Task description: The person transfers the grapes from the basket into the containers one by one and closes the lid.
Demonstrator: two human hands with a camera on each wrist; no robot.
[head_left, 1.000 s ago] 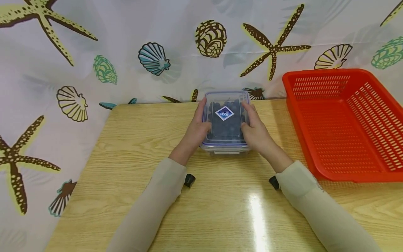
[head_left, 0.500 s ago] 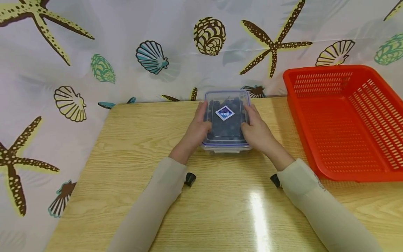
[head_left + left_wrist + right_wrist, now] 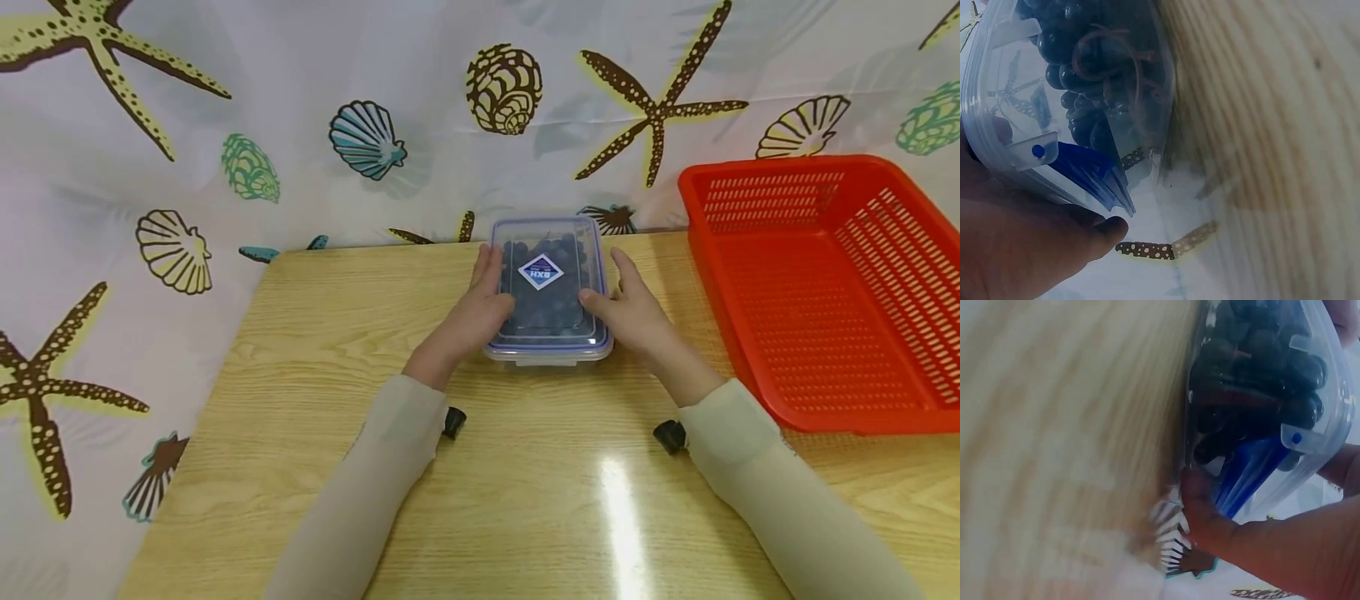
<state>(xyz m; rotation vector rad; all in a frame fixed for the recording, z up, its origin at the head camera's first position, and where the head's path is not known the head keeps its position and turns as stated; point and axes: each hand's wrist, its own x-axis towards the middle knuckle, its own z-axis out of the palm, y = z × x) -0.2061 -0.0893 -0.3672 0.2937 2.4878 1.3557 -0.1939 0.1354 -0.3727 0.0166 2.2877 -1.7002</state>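
Note:
A clear lidded food container (image 3: 551,342) with a purple-blue rim stands on the table, holding dark round fruit that looks like grapes (image 3: 1082,56). My left hand (image 3: 476,312) grips its left side, thumb on the lid and fingers along the wall. On the right side, my right hand (image 3: 637,312) lays its thumb on the lid, while the index finger stands a little out from the wall. A blue latch (image 3: 1091,172) angles outward by the left fingertip. In the right wrist view, another blue latch (image 3: 1250,465) hangs beside a right fingertip. The remaining fingers are mostly hidden.
A red perforated plastic basket (image 3: 825,333) stands right of the container, close to my right forearm. Behind the wooden table (image 3: 337,350) hangs a white cloth (image 3: 427,50) printed with shells and starfish. A diamond-shaped label (image 3: 541,272) is on the lid.
The right hand has shifted right, its index finger spreading away from the container's wall. The container sits slightly farther right in view. The left hand stays at its side, with its fingers straighter.

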